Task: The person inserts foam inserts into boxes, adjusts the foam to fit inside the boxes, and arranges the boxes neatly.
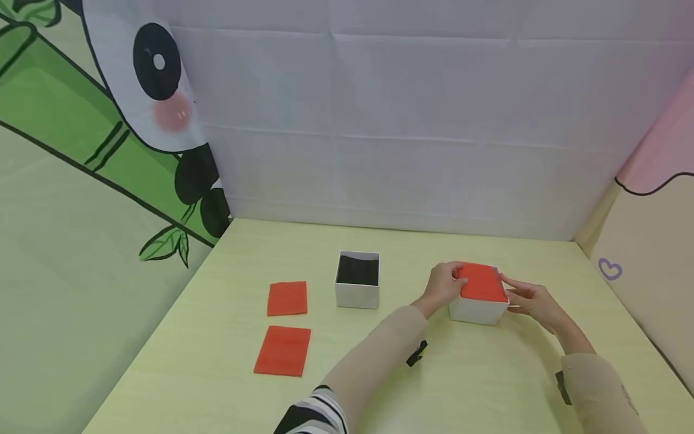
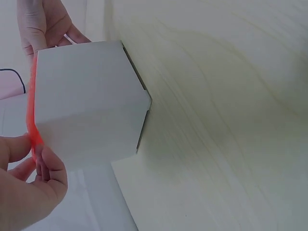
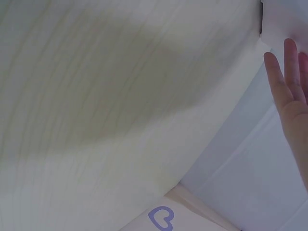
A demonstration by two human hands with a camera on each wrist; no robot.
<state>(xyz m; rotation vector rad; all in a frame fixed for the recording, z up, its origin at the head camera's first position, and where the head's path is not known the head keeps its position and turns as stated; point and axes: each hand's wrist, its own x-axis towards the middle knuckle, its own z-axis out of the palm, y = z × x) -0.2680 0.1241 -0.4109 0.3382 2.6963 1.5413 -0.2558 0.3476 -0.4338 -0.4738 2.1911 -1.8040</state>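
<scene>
A red folded cloth [image 1: 481, 282] covers the top of a white box [image 1: 478, 310] on the right side of the table. My left hand [image 1: 441, 286] pinches the cloth's left edge between thumb and fingers, as the left wrist view also shows with that hand [image 2: 33, 185] at the box's rim. Against the opposite side of the box my right hand [image 1: 534, 303] holds its fingers fairly straight. In the right wrist view, the extended fingers of this hand [image 3: 294, 103] lie beside the box wall [image 3: 284, 21]. Whatever is inside the covered box is hidden.
A second white box [image 1: 357, 296], with black material [image 1: 358, 271] inside, stands left of my left hand. Further left, two red cloth squares lie flat, a farther one [image 1: 287, 298] and a nearer one [image 1: 283, 351]. A white curtain [image 1: 401, 132] hangs behind the pale table [image 1: 179, 386].
</scene>
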